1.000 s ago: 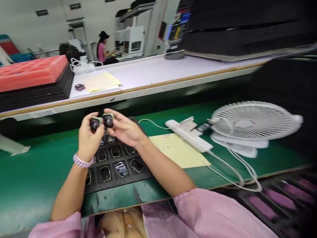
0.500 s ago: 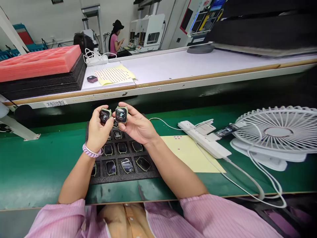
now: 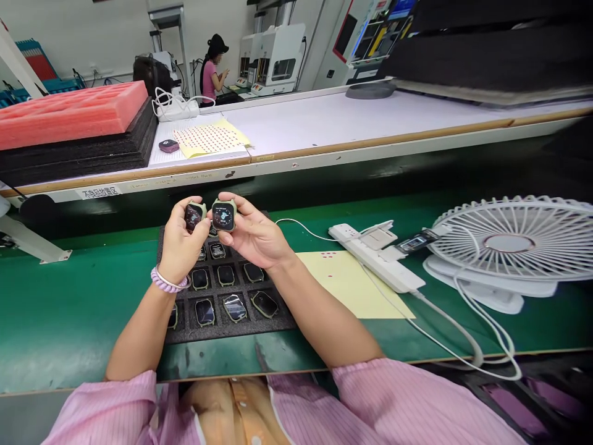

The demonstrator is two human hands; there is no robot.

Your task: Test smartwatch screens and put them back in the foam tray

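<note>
Beneath the white shelf (image 3: 301,127): green tabletop (image 3: 83,296), its near edge running right across my view.
Foam tray (image 3: 222,332): black, lying just in from that near edge, with more watches (image 3: 225,275) in its pockets.
Right hand (image 3: 262,238): narrowed, fingers and thumb around the edges of one watch.
Left hand (image 3: 178,244): also narrowed, gripping a second watch, thumb on the side towards its neighbour.
Right-hand watch (image 3: 223,216): raised over the tray's far edge, lit face turned to me, no strap that I can see.
Left-hand watch (image 3: 193,215): just beside it, lit too, partly covered by the fingers.
Watch cases: pale green rims, probably light and stiff; I'd take hold there, thumb opposite fingertips.
Watch glass: likely slick and the fragile part, so I'd keep off it (from this far away, I wouldn't trust a pinch on the face).
Shelf label (image 3: 100,192): Chinese characters on the shelf's front, seemingly 不良品放置区, though I can't swear to the middle ones.
Screen marks: too small for me to read; I make out no brand on either watch.
</note>
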